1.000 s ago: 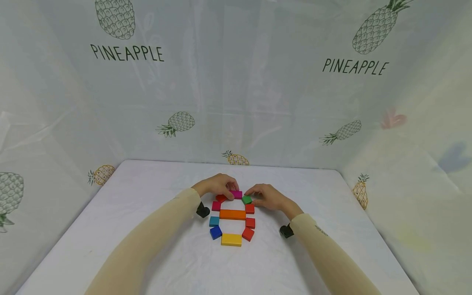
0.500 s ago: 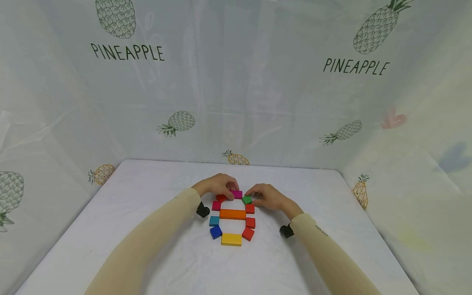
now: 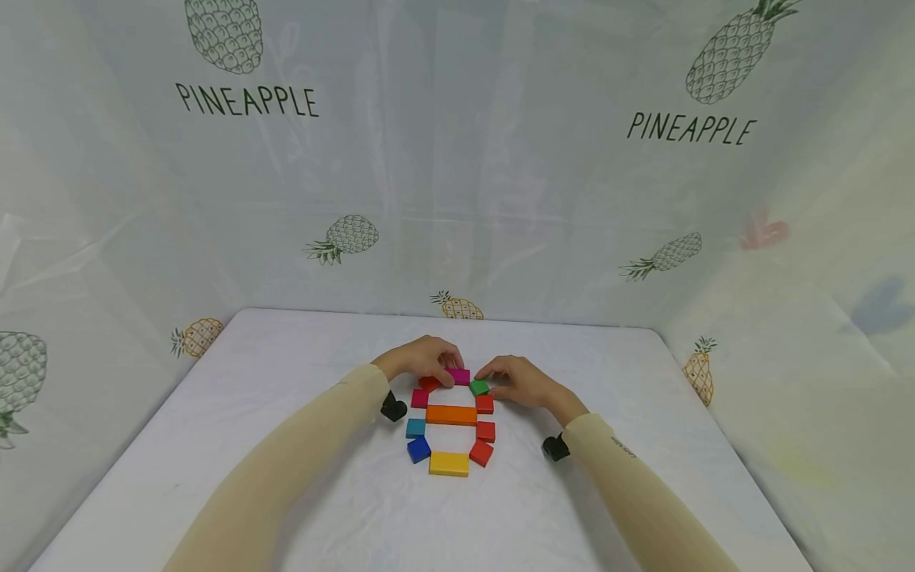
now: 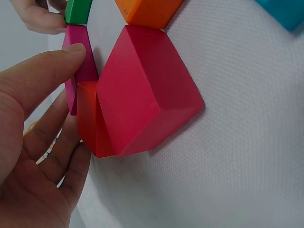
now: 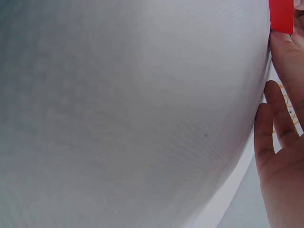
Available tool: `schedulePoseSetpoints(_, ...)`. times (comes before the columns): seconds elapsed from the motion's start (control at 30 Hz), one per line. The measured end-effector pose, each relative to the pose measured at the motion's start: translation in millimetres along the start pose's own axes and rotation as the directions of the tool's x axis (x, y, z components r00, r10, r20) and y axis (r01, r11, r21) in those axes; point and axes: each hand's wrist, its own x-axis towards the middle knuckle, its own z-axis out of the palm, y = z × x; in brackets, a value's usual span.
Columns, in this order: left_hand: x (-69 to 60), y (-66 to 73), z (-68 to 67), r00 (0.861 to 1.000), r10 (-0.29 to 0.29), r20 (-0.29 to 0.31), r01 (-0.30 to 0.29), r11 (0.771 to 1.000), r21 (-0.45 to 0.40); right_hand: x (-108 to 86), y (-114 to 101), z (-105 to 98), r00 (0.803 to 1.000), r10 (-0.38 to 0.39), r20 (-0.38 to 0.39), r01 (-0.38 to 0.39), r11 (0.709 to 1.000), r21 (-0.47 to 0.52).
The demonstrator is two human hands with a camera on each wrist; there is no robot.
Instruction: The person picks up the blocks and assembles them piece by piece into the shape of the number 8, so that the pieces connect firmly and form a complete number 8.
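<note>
At the far end of a ring of coloured blocks, my left hand (image 3: 427, 358) pinches a magenta block (image 3: 460, 376). In the left wrist view the thumb (image 4: 57, 64) lies on the near face of that magenta block (image 4: 85, 66), fingers behind it. An orange-red block (image 4: 92, 116) and a crimson block (image 4: 147, 92) sit beside the hand. My right hand (image 3: 525, 381) holds a small green block (image 3: 479, 388) between thumb and index finger. That grip is out of sight in the right wrist view, where the hand (image 5: 289, 166) is beside a red block (image 5: 281, 16).
A long orange block (image 3: 451, 415) crosses the ring's middle. Red blocks (image 3: 485, 431) line its right side, teal (image 3: 415, 429) and blue (image 3: 418, 450) its left. A yellow block (image 3: 449, 464) closes the near end. All lie on a white-covered table (image 3: 322, 492).
</note>
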Motion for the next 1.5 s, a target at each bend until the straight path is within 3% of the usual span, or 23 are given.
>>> schedulePoseSetpoints(0.5,-3.7,1.2,1.8,1.0,-0.007,-0.008,0.007,1.0,-0.004,-0.6,1.1,1.0,1.0,0.013,0.0,-0.013,1.0,-0.002)
schedulePoseSetpoints(0.73,-1.4,-5.3,4.3,1.0,-0.009,-0.012,0.009,1.0,-0.003,-5.9,-1.2,-1.2,1.0,0.012,0.009,-0.011,1.0,-0.019)
schedulePoseSetpoints(0.97,-4.3,-10.0,2.5,0.998,-0.006,-0.065,0.006,1.0,-0.003,-17.6,-0.2,-8.6,0.999,0.03,-0.027,-0.03,0.999,-0.024)
schedulePoseSetpoints(1.13,-19.5,-11.6,-4.0,0.992,0.001,-0.129,0.0,1.0,0.01,-31.1,1.1,-17.0,0.996,0.061,-0.062,-0.063,0.997,-0.035)
schedulePoseSetpoints(1.27,-36.2,-16.3,-15.2,0.983,0.04,-0.182,-0.039,0.999,0.008,-43.3,1.1,-27.6,0.993,0.066,-0.097,-0.073,0.995,-0.074)
schedulePoseSetpoints(1.37,-50.5,-21.5,-22.7,0.97,0.059,-0.237,-0.057,0.998,0.014,-53.3,1.1,-36.1,0.99,0.055,-0.127,-0.068,0.992,-0.104)
schedulePoseSetpoints(1.5,-72.8,-26.4,-29.9,0.945,0.049,-0.322,-0.033,0.998,0.056,-69.3,1.8,-45.8,0.985,0.031,-0.172,-0.055,0.989,-0.136)
